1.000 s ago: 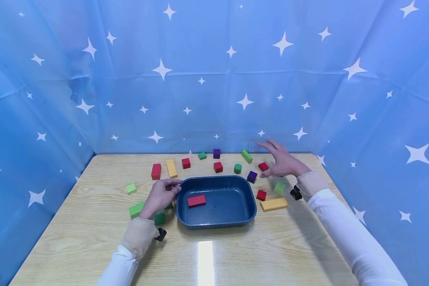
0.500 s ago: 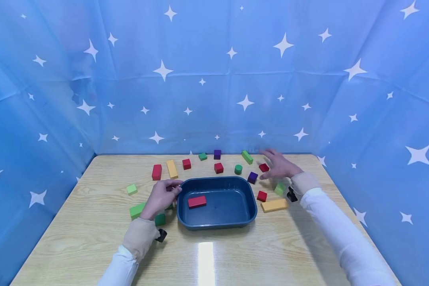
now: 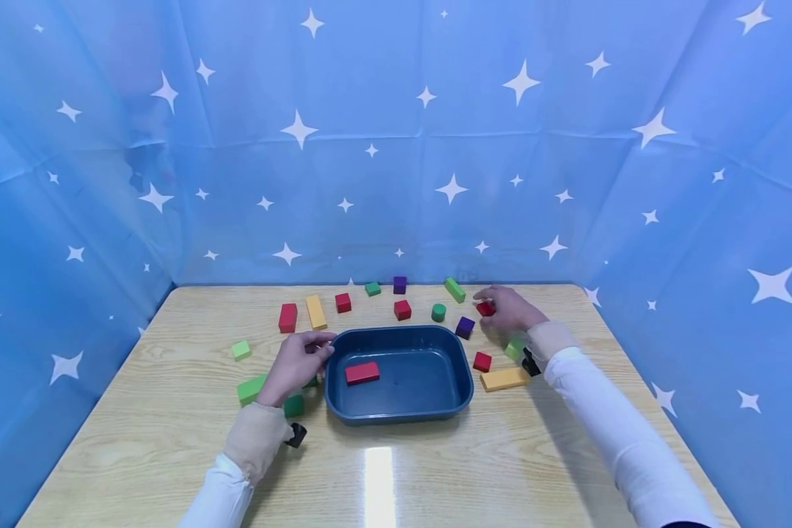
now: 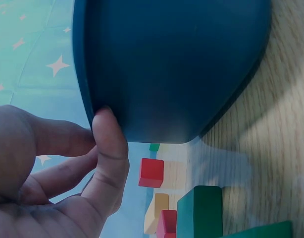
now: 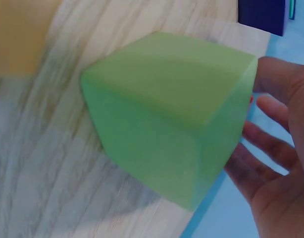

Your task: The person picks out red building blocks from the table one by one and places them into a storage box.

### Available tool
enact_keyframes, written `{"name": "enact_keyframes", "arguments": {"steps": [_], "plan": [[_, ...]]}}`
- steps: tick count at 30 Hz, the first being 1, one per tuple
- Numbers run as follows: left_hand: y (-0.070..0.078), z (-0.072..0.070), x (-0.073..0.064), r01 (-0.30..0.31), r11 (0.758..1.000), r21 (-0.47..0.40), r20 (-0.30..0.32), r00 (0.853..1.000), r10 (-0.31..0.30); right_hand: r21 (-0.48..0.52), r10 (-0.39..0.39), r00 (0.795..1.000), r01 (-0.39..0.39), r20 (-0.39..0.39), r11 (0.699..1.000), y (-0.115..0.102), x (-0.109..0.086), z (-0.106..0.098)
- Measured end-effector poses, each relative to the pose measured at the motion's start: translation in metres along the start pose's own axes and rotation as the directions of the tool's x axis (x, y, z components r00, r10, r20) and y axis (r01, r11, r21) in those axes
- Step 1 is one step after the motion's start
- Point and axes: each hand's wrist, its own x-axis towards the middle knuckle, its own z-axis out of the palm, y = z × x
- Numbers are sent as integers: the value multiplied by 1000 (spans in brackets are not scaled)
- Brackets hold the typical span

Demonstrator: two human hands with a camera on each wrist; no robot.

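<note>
My left hand [image 3: 301, 359] pinches the left rim of a dark blue plastic tray [image 3: 402, 419]; in the left wrist view thumb and finger sit on either side of that rim [image 4: 82, 74]. One red block [image 3: 362, 372] lies inside the tray. At the back right, my right hand [image 3: 510, 309] reaches down over a small red block [image 3: 485, 309], its thumb and forefinger on either side of it. Whether they touch it is hard to see. A light green block [image 5: 162, 109] stands below this wrist and hides the fingertips in the right wrist view.
Around the tray lie several blocks: a purple cube [image 3: 465, 327], a green cylinder [image 3: 438, 312], a red cube [image 3: 482, 361], a yellow block [image 3: 504, 379] and a dark green block [image 4: 199, 213] by my left wrist. A blue star-patterned curtain [image 3: 396, 183] rises behind the table.
My right hand has come lower and slightly left onto the small red block, with the gap between thumb and fingers narrowing. The left hand and the tray stay in place.
</note>
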Motion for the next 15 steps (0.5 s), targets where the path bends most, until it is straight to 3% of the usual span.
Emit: {"name": "enact_keyframes", "arguments": {"steps": [10, 15], "plan": [[-2, 0, 2, -12, 1000, -13, 10, 1000, 12, -77, -82, 996, 80, -33, 994, 0, 4, 0], [-3, 0, 2, -4, 1000, -12, 5, 1000, 4, -60, -90, 995, 88, -38, 994, -1, 5, 0]]}}
